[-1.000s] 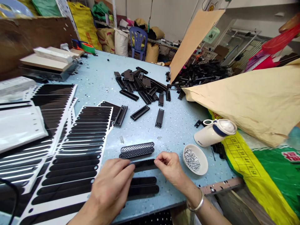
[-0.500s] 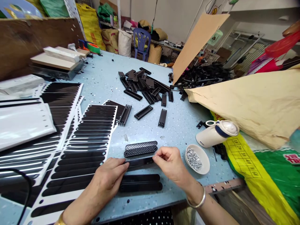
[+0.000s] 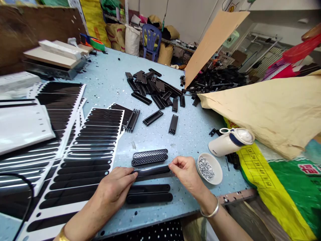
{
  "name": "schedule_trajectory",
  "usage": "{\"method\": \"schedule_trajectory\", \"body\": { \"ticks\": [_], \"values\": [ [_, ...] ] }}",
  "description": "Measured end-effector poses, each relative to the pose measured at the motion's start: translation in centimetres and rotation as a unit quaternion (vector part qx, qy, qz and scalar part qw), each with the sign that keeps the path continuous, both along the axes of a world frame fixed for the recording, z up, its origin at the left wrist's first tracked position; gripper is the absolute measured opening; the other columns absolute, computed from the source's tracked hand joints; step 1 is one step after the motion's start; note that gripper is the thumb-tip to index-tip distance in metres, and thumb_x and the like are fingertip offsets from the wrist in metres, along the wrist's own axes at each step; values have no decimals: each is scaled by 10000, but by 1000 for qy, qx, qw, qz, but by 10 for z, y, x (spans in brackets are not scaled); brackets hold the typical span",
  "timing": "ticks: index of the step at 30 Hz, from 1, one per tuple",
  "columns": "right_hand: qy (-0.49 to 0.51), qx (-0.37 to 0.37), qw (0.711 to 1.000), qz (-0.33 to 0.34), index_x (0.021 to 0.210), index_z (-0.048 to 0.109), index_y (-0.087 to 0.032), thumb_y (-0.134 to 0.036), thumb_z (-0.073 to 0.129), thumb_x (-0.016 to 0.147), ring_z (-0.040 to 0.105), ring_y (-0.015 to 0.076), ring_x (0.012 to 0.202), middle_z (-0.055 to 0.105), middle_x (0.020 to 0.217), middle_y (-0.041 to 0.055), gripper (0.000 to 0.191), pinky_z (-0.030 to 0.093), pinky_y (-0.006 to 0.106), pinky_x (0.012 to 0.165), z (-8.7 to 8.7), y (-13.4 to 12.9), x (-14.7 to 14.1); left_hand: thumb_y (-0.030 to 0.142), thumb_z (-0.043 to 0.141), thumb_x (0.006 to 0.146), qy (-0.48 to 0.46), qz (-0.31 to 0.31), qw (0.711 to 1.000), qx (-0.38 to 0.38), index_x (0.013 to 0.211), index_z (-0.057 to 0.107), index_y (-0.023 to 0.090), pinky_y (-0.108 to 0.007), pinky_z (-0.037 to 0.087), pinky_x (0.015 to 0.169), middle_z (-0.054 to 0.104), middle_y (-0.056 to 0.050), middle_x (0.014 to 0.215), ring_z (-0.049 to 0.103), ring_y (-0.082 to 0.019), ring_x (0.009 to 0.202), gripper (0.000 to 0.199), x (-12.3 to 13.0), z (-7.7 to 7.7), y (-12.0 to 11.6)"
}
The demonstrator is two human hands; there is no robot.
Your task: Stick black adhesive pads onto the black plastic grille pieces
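Observation:
Between my hands stretches a glossy black adhesive strip (image 3: 152, 170), shaped like those on the sheets. My left hand (image 3: 115, 185) is closed on its left end, thumb and index finger pressed together. The thumb and fingertips of my right hand (image 3: 184, 170) pinch its right end, which sits slightly higher. A dark bar shows under the strip; whether they touch I cannot tell. Just beyond lie two black lattice-patterned bars (image 3: 149, 157), side by side. Nearer to me are two smooth black bars (image 3: 149, 193). Beside my right hand stands a white bowl (image 3: 217, 167) holding small metal nuts (image 3: 206, 168).
Sheets of black strips (image 3: 96, 137) cover the left of the blue speckled table (image 3: 112, 77). Black slotted parts (image 3: 152, 87) are heaped mid-table. A white bottle (image 3: 227, 144) lies tilted at the right, near brown paper (image 3: 265, 103) and a yellow-green sack (image 3: 265, 187).
My right hand has shifted a little to the right with the strip's right end, which now reaches further right. My left hand stays at the left end. The view has moved slightly.

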State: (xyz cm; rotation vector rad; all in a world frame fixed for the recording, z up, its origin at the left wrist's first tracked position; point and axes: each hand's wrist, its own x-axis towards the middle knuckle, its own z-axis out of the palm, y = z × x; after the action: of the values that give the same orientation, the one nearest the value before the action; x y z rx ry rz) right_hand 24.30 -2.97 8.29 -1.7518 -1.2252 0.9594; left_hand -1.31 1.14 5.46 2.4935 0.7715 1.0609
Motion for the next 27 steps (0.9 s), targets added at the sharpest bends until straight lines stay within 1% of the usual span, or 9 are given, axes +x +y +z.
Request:
{"method": "schedule_trajectory", "body": {
  "ticks": [5,8,12,15,18,23,27],
  "values": [
    [-10,7,1000,-11,516,538,-180,-261,584,694,385,83,436,466,451,-49,201,309,208,422,-10,-2,-2,87,512,894,0,0,1000,3,1041,693,200,-307,597,748,754,-66,961,717,-191,835,259,-2,-4,1],
    [-22,16,1000,-12,524,537,-185,-258,576,695,384,84,423,459,440,-53,190,314,205,411,-13,-2,-2,96,522,894,-2,2,1000,-6,1062,692,221,-317,595,765,751,-58,982,713,-195,865,269,-4,-11,1],
    [-52,43,998,-8,533,525,-192,-272,566,713,404,91,422,470,449,-43,202,325,207,408,-15,-4,-3,112,518,909,1,3,1000,-25,1106,677,226,-345,583,804,735,-67,1039,698,-207,921,278,-7,-22,0],
    [-81,68,994,-5,532,506,-196,-255,557,732,421,94,428,481,463,-37,215,328,209,412,-17,-6,-5,119,521,909,5,1,1000,-29,1120,673,233,-357,583,812,731,-67,1053,698,-214,930,284,-8,-26,-1],
    [-114,87,990,2,540,502,-199,-232,558,753,444,101,444,492,481,-32,223,334,215,425,-19,-8,-5,139,523,908,-6,5,1000,-26,1109,682,245,-355,594,791,740,-62,1036,708,-216,905,277,-7,-22,0],
    [-173,122,977,12,551,501,-199,-209,562,782,456,111,465,500,506,-24,239,334,234,450,-21,-10,-5,120,524,897,-4,-1,1000,-22,1062,700,246,-330,610,749,757,-53,992,722,-202,860,272,-3,-9,2],
    [-183,142,973,11,561,499,-201,-201,558,803,466,114,485,503,527,-21,249,344,243,475,-22,-12,-6,119,524,901,1,5,1000,-6,1035,695,228,-329,614,740,761,-58,961,728,-199,842,244,-1,-4,2]
  ]
}}
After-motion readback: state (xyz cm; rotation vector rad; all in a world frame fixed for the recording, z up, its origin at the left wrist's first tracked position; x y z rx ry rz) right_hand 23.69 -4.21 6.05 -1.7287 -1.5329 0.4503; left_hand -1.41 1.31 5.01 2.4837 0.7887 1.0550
